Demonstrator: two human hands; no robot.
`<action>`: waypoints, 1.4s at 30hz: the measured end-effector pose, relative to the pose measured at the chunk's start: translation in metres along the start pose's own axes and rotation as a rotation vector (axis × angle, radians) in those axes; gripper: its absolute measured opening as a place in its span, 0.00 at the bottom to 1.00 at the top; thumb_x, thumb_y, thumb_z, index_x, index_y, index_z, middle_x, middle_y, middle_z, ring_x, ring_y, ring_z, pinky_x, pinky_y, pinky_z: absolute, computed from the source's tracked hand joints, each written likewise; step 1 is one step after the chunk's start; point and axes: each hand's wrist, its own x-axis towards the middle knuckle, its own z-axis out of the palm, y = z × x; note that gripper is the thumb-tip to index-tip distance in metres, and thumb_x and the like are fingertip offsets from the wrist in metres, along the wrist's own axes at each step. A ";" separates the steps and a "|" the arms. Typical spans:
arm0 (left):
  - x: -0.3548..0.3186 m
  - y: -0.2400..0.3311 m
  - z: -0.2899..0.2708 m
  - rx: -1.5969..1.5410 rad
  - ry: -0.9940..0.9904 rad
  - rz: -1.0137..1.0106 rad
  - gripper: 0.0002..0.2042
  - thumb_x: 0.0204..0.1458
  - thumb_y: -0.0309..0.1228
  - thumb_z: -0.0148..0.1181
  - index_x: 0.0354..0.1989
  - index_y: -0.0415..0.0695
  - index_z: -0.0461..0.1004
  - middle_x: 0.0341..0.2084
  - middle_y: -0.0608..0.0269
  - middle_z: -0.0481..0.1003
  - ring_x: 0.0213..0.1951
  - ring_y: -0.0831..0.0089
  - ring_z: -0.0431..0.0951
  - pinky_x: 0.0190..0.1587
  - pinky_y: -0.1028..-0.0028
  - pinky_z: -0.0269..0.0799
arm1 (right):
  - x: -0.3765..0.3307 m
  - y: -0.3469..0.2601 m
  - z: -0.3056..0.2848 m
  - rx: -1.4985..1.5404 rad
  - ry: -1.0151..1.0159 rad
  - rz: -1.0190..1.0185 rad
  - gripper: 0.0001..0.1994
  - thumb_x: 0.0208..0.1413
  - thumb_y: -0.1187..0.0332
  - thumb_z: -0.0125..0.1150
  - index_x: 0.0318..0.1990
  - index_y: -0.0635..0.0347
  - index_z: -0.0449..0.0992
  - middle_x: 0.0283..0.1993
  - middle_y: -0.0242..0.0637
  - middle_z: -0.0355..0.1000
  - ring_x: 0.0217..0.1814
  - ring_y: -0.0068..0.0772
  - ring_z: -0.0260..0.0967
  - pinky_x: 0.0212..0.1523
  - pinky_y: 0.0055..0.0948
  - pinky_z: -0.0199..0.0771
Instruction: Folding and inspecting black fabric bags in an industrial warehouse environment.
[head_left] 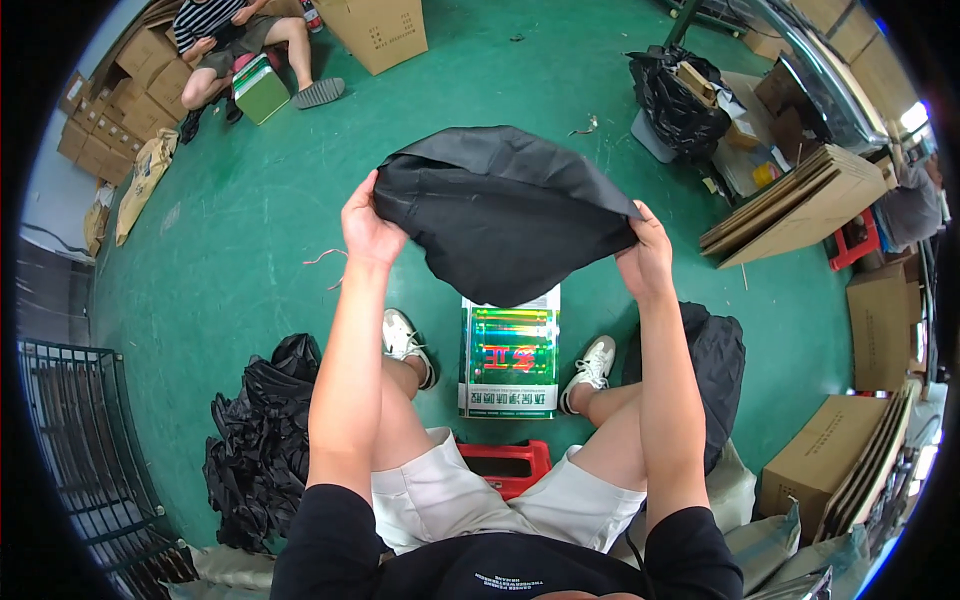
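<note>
The left hand and right hand are each pinching an edge of a black fabric bag, fingers closed on the cloth, spreading it open above a shiny green box standing between the feet. By my judgement, the mouth is being opened and wants lowering squarely over the box. Green floor, cardboard cartons, a heap of black bags are lying around

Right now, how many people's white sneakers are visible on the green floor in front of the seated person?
2: the left sneaker lies beside the shiny green box on its left, the right sneaker on its right. Another person's grey shoe shows far off at the top.
</note>
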 end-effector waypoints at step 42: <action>0.006 -0.133 -0.220 1.865 0.311 -0.268 0.19 0.57 0.43 0.48 0.37 0.38 0.76 0.40 0.43 0.75 0.46 0.46 0.73 0.49 0.57 0.68 | -0.025 0.176 -0.146 -1.450 0.483 0.304 0.16 0.58 0.59 0.52 0.39 0.65 0.75 0.41 0.58 0.72 0.47 0.61 0.68 0.47 0.45 0.68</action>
